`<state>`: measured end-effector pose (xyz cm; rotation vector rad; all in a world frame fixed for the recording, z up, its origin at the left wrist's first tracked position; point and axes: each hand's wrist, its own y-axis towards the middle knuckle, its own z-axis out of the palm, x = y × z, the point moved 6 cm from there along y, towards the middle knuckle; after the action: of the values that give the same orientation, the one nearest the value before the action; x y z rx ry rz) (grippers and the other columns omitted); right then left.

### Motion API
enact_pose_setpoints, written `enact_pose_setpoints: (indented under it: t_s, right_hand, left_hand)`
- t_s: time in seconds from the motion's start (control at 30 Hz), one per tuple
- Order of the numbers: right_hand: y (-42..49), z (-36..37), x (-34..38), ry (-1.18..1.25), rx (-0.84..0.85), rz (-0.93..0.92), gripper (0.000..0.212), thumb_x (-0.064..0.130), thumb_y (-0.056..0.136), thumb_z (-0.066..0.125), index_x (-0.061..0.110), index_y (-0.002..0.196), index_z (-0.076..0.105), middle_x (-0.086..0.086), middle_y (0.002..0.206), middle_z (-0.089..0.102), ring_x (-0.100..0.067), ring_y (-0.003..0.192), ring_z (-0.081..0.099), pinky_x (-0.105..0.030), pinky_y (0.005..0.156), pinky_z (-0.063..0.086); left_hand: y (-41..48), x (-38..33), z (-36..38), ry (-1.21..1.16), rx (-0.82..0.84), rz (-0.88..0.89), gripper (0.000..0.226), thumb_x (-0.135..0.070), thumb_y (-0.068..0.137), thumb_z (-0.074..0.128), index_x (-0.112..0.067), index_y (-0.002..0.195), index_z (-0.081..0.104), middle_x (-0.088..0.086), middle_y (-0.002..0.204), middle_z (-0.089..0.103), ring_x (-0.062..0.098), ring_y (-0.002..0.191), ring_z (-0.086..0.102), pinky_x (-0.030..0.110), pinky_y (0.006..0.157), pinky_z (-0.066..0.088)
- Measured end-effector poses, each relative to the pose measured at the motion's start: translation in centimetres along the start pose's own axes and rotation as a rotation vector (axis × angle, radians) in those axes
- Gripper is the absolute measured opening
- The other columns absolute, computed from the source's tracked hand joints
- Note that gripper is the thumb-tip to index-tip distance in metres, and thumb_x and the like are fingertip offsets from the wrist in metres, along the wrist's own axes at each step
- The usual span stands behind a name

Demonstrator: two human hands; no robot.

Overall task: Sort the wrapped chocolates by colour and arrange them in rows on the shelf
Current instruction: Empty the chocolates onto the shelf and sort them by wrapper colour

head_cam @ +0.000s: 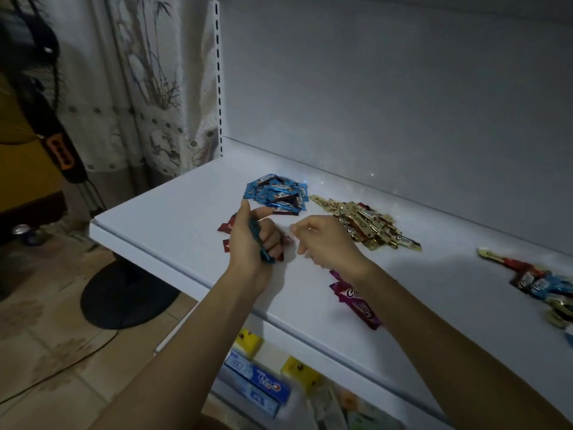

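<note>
Likely light, crinkly and slippery, the wrapped chocolates (pixel 366 225) lie heaped on the shelf (pixel 173 218); the left hand (pixel 254 243) grips blue chocolates (pixel 267 257) midway, the right hand (pixel 328 243) hangs loosely curled, seemingly empty.

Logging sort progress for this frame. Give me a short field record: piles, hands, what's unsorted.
shelf: white, holds all piles
blue pile: back, centre-left
gold pile: right of blue pile, apart
red chocolates: few, under and beside left hand
magenta chocolates: near front edge
mixed pile: far right, unsorted
left hand: grips blue-wrapped chocolate
right hand: fingers curled, contents unclear
</note>
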<state>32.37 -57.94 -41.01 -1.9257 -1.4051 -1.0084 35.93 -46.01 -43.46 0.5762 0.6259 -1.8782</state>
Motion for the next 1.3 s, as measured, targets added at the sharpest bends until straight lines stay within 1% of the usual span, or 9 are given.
enact_pose_setpoints:
  t_s: [0.1,0.2,0.37,0.53,0.63,0.73,0.87,1.07,1.3]
  right_hand:
    - [-2.8,-1.1,1.5,0.137,-0.041,-0.231,0.017,0.027,0.091,0.062,0.01,0.092,0.068,0.001,0.07,0.066,-0.001,0.051,0.053,-0.018,0.05,0.041]
    - [-4.4,-1.1,1.4,0.005,-0.065,-0.383,0.02,0.028,0.082,0.073,0.019,0.1,0.069,0.013,0.084,0.062,0.001,0.069,0.054,-0.009,0.061,0.04]
    - [-5.1,-2.0,-0.5,-0.177,-0.195,-0.475,0.019,0.024,0.087,0.067,0.024,0.105,0.07,0.016,0.09,0.053,-0.003,0.078,0.055,-0.009,0.066,0.041]
    - [-4.6,-2.2,-1.2,-0.158,-0.171,-0.452,0.016,0.021,0.087,0.063,0.019,0.098,0.073,0.009,0.086,0.06,-0.001,0.071,0.055,-0.014,0.063,0.042]
    - [-4.2,-1.0,0.3,-0.094,-0.055,-0.41,0.009,0.014,0.084,0.067,0.021,0.09,0.069,0.008,0.075,0.062,-0.004,0.064,0.057,-0.025,0.062,0.05]
    - [-1.8,-1.2,1.0,0.143,-0.096,-0.269,0.01,0.014,0.086,0.067,0.023,0.083,0.062,0.001,0.071,0.066,-0.012,0.06,0.061,-0.03,0.059,0.052]
    - [2.4,-0.9,-0.7,-0.155,-0.124,-0.139,0.007,0.019,0.087,0.064,0.019,0.093,0.062,0.012,0.081,0.06,-0.009,0.076,0.059,-0.031,0.073,0.051]
    - [4.3,1.7,-1.4,-0.232,-0.053,-0.079,0.028,0.022,0.084,0.07,0.017,0.109,0.059,0.006,0.094,0.062,-0.012,0.088,0.058,-0.032,0.08,0.051]
    - [4.4,2.0,-1.6,-0.079,-0.043,0.013,0.032,0.011,0.074,0.079,0.019,0.101,0.062,0.001,0.087,0.064,-0.013,0.082,0.061,-0.027,0.069,0.049]
  left_hand:
    - [-0.1,1.4,1.6,-0.183,0.028,-0.046,0.052,-0.055,0.099,0.03,-0.013,0.085,0.058,-0.005,0.049,0.035,0.008,0.043,0.031,0.02,0.047,0.03]
    - [0.0,2.8,2.6,-0.277,0.012,-0.091,0.06,-0.058,0.097,0.026,-0.012,0.095,0.063,-0.001,0.057,0.046,0.011,0.048,0.043,0.023,0.057,0.043]
    - [-0.2,4.2,3.8,-0.162,0.088,-0.078,0.062,-0.059,0.097,0.024,-0.011,0.098,0.064,0.001,0.067,0.052,0.01,0.055,0.041,0.023,0.059,0.036]
    - [-0.7,4.3,3.1,0.26,0.077,0.095,0.047,-0.058,0.089,0.047,-0.014,0.08,0.057,0.0,0.071,0.048,0.013,0.067,0.045,0.027,0.068,0.038]
    - [-1.0,2.3,2.0,0.58,-0.056,0.335,0.053,-0.047,0.099,0.04,-0.002,0.073,0.051,0.008,0.065,0.044,0.015,0.061,0.043,0.024,0.056,0.039]
    - [-0.7,-0.6,-0.3,0.529,-0.214,0.376,0.056,-0.045,0.102,0.031,-0.01,0.059,0.042,-0.003,0.047,0.035,0.011,0.045,0.032,0.026,0.047,0.026]
    - [-0.1,-1.6,-2.0,0.401,-0.094,0.291,0.057,-0.046,0.103,0.021,-0.013,0.063,0.043,-0.002,0.047,0.03,0.009,0.042,0.024,0.022,0.041,0.02]
    - [-0.2,-1.4,-2.0,0.398,-0.044,0.325,0.035,-0.016,0.1,0.023,-0.01,0.074,0.045,0.002,0.053,0.033,0.01,0.047,0.027,0.022,0.044,0.023]
    - [-0.6,-1.9,-2.4,0.407,-0.17,0.417,0.013,-0.018,0.102,0.044,-0.015,0.091,0.051,-0.002,0.074,0.05,0.003,0.06,0.047,0.015,0.053,0.042]
